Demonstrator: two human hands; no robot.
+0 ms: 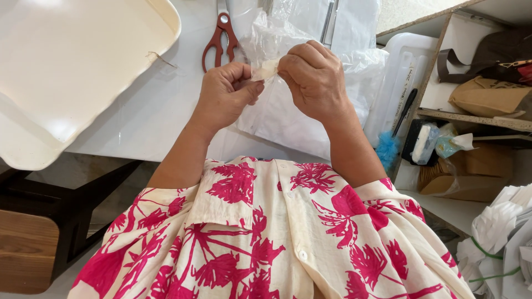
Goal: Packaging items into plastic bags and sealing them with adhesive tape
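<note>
We count two hands, one pair of red-handled scissors (220, 39) and one cream tray (66, 72), its left side cut off by the frame. Our left hand (227, 94) and right hand (315, 77) both pinch a small cream strip (266, 69) between them, above the white table (149, 116). The strip's ends are hidden by our fingers; crinkled clear plastic (271, 27) lies behind it

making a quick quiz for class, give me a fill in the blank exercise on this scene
1. Both hands, the left hand and the right hand, pinch one small ____ piece.
2. The scissors on the table have ____ handles.
3. The big white tray lies to the person's ____.
4. The feathery blue thing lies to the person's ____.

Missing words: cream; red-brown; left; right
</note>
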